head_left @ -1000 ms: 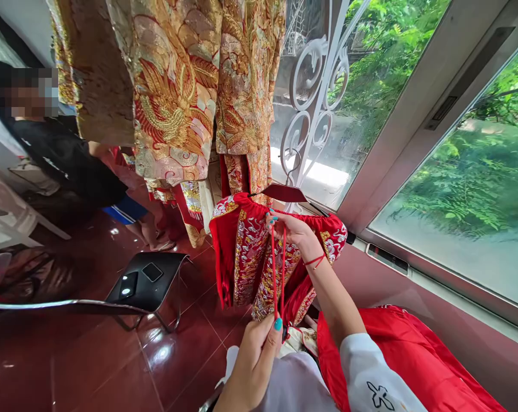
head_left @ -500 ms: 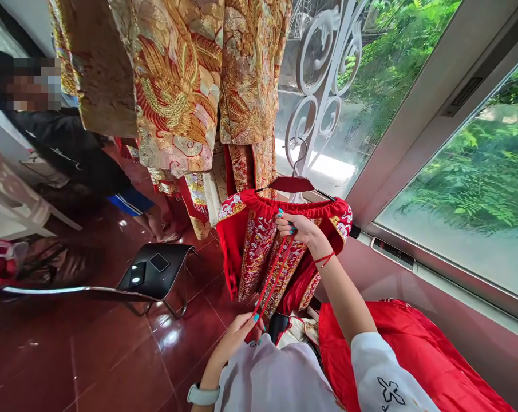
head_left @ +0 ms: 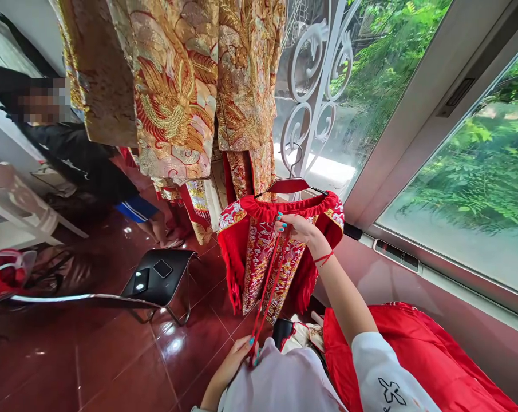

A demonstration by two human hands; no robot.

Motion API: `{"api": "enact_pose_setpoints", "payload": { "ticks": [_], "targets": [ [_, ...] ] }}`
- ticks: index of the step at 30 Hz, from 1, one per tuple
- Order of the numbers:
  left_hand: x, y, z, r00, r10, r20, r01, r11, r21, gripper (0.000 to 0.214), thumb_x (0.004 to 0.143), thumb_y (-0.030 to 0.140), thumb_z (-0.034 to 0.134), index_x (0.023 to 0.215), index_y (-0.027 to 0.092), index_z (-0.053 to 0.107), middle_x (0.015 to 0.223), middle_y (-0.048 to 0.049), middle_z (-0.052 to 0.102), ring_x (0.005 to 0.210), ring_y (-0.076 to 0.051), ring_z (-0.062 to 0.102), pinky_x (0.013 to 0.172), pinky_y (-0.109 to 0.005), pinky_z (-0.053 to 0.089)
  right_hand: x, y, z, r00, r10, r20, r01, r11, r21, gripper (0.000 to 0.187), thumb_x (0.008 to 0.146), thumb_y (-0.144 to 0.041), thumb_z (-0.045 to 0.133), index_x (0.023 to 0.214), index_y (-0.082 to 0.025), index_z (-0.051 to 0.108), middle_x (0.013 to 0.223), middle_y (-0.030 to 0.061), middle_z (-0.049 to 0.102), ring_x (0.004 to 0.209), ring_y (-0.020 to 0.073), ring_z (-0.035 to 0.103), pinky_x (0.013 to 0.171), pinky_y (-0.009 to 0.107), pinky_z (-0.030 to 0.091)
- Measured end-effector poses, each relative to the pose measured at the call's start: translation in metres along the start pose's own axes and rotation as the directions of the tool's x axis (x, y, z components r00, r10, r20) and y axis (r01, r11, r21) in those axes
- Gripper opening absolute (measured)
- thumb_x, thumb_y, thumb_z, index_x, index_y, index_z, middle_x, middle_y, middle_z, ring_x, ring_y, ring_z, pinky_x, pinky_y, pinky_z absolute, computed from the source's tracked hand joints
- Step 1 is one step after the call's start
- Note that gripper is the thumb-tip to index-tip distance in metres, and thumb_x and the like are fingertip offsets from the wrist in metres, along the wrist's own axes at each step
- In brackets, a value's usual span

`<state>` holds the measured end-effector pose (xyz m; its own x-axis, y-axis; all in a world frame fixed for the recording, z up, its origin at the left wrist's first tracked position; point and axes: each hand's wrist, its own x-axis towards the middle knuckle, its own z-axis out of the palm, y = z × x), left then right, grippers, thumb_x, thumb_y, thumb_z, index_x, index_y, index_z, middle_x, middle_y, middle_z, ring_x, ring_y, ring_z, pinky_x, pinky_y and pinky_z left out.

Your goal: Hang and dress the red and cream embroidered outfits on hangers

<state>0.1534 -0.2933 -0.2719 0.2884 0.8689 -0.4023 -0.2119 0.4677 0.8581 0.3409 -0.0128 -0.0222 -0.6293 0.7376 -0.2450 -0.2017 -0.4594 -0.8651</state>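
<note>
Fingers of the right hand (head_left: pixel 299 228) curled shut, teal nails in a tight pinch on the upper end of a doubled red cord (head_left: pixel 256 326), close against the gathered waistband (head_left: pixel 259 210). Left hand (head_left: pixel 238 355), lower and nearer the body, closed on the far end of that cord just beside the white shirt (head_left: pixel 284 372); exact grip partly hidden. Change over the last second: left hand has drawn down and away to the left, right hand staying near the waistband, so the stretch of cord between them is longer and slants. My reading: the cord is now pulled out to length, both strands together, without much slack. Behind it, the red embroidered skirt (head_left: pixel 256 260) hangs in front of the person, waistband up, on a hanger (head_left: pixel 288 186); the hook stands before white scrolled ironwork (head_left: pixel 299 123), though whether it is caught there I cannot tell. Farther out: gold embroidered garments (head_left: pixel 175 103) above, red cloth (head_left: pixel 383 349) low right, black chair (head_left: pixel 166 286) to the left, co-worker in a black top (head_left: pixel 87 163) beyond.
</note>
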Motion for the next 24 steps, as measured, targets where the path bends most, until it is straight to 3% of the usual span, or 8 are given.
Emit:
{"api": "enact_pose_setpoints", "payload": {
  "ticks": [4,7,10,13,16,19,21,24],
  "targets": [
    [-0.013,-0.010,-0.016,0.989,0.031,-0.144,-0.043,0.996,-0.076,0.067,0.063,0.085,0.066,0.058,0.020,0.053,0.052,0.0032,0.043,0.052,-0.011,0.038,0.056,-0.029,0.036,0.000,0.006,0.002,0.998,-0.036,0.050,0.040,0.996,-0.083,0.030,0.091,-0.025,0.058,0.067,-0.021,0.041,0.062,-0.0036,0.043,0.056,0.0097,0.036,0.054,0.022,0.036],
    [-0.016,0.006,-0.028,0.962,0.036,-0.271,-0.019,0.998,0.065,0.062,0.064,0.081,0.068,0.064,0.019,0.061,0.062,-0.0024,0.057,0.063,-0.018,0.055,0.064,-0.032,0.048,-0.001,0.011,0.005,0.990,-0.029,0.135,0.049,0.988,-0.145,0.036,0.089,-0.026,0.061,0.064,-0.022,0.035,0.058,-0.0069,0.033,0.052,0.0079,0.024,0.050,0.021,0.030],
    [-0.005,0.050,-0.024,0.889,0.223,-0.400,-0.062,0.923,0.379,0.055,0.074,0.069,0.066,0.102,0.021,0.070,0.107,-0.0107,0.070,0.106,-0.029,0.066,0.097,-0.041,0.051,-0.002,0.013,0.008,0.985,-0.003,0.171,0.029,0.988,-0.150,0.039,0.092,-0.024,0.055,0.063,-0.023,0.028,0.057,-0.0090,0.023,0.050,0.0075,0.014,0.046,0.020,0.023],
    [0.019,0.112,0.006,0.818,0.487,-0.305,-0.238,0.771,0.591,0.054,0.087,0.055,0.055,0.133,0.026,0.057,0.143,-0.0109,0.057,0.135,-0.028,0.052,0.116,-0.045,0.038,-0.003,0.013,0.012,0.982,0.060,0.177,-0.041,0.993,-0.112,0.039,0.096,-0.021,0.046,0.063,-0.023,0.025,0.055,-0.0095,0.019,0.050,0.0080,0.009,0.044,0.018,0.020],
    [0.053,0.172,0.054,0.737,0.645,-0.204,-0.453,0.695,0.559,0.052,0.090,0.048,0.056,0.137,0.026,0.052,0.145,-0.0099,0.054,0.140,-0.025,0.046,0.119,-0.043,0.034,-0.005,0.013,0.016,0.978,0.107,0.176,-0.101,0.994,-0.045,0.038,0.097,-0.018,0.043,0.065,-0.023,0.024,0.054,-0.0097,0.018,0.049,0.0083,0.008,0.042,0.017,0.019],
    [0.086,0.209,0.097,0.802,0.565,-0.195,-0.521,0.821,0.234,0.060,0.084,0.056,0.065,0.132,0.023,0.051,0.101,-0.0057,0.068,0.096,-0.019,0.067,0.085,-0.031,0.053,-0.009,0.012,0.019,0.979,0.109,0.174,-0.114,0.993,0.019,0.039,0.098,-0.019,0.044,0.065,-0.023,0.024,0.053,-0.0096,0.018,0.046,0.0080,0.010,0.040,0.017,0.021],
    [0.098,0.217,0.114,0.865,0.450,-0.222,-0.457,0.889,0.022,0.066,0.079,0.062,0.069,0.128,0.022,0.049,0.066,0.0060,0.054,0.058,-0.011,0.054,0.055,-0.022,0.043,-0.012,0.012,0.019,0.979,0.093,0.181,-0.101,0.994,0.038,0.042,0.099,-0.023,0.046,0.063,-0.022,0.025,0.050,-0.0094,0.020,0.044,0.0071,0.013,0.040,0.016,0.024],
    [0.098,0.217,0.121,0.906,0.363,-0.219,-0.389,0.916,-0.092,0.070,0.070,0.070,0.073,0.114,0.021,0.050,0.053,0.0138,0.031,0.042,-0.005,0.026,0.042,-0.018,0.019,-0.016,0.015,0.015,0.985,0.064,0.158,-0.071,0.997,0.036,0.043,0.099,-0.027,0.052,0.060,-0.020,0.035,0.048,-0.0082,0.032,0.042,0.0057,0.025,0.045,0.017,0.035]
  ]
}}
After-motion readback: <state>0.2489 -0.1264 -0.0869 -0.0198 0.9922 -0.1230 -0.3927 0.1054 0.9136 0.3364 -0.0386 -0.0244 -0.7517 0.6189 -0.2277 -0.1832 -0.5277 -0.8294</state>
